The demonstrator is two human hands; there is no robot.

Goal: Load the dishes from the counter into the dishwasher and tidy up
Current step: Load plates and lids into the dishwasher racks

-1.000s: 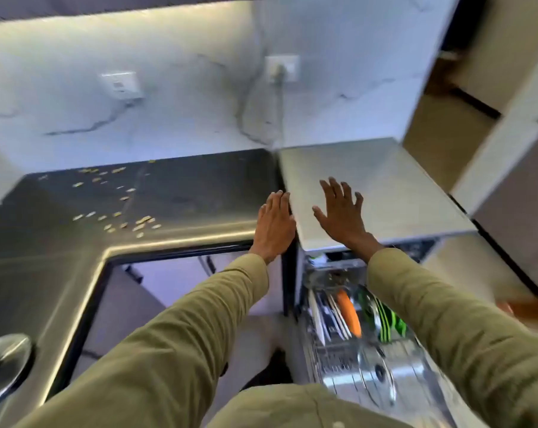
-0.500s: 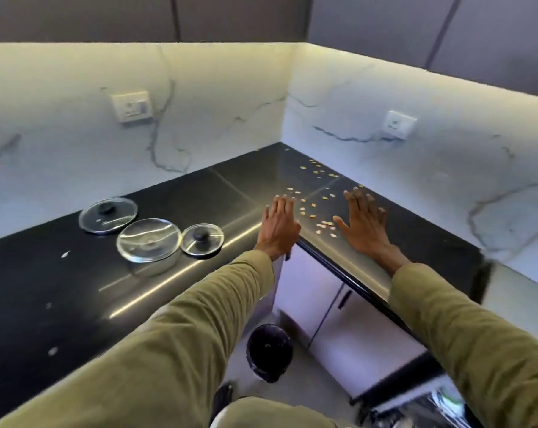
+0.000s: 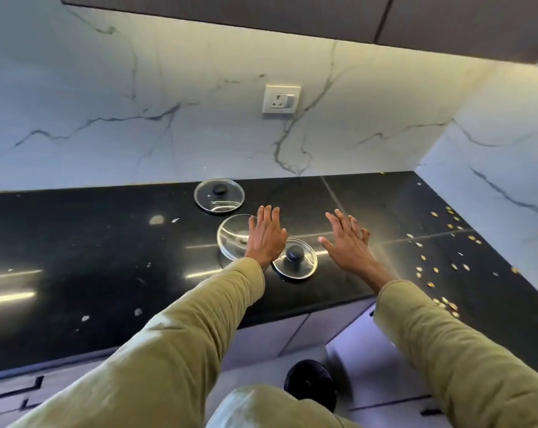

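Three glass lids lie on the black counter (image 3: 91, 242). The far lid (image 3: 219, 196) has a black knob. The middle lid (image 3: 232, 237) lies upside down and is partly hidden by my left hand (image 3: 266, 234), which hovers over its right edge with straight fingers. The small near lid (image 3: 294, 258) with a black knob sits just right of my left wrist. My right hand (image 3: 348, 239) is spread flat above bare counter, right of the lids. Neither hand holds anything. The dishwasher is out of view.
Scattered yellowish seeds or crumbs (image 3: 440, 261) litter the counter's right corner. White specks (image 3: 137, 312) dot its left part. A wall socket (image 3: 281, 98) sits on the marble backsplash. A dark round bin (image 3: 311, 386) stands on the floor below the counter edge.
My view has swung left from the dishwasher to the counter stretch with the lids. Both hands stayed outstretched and open, and now reach over the lids.
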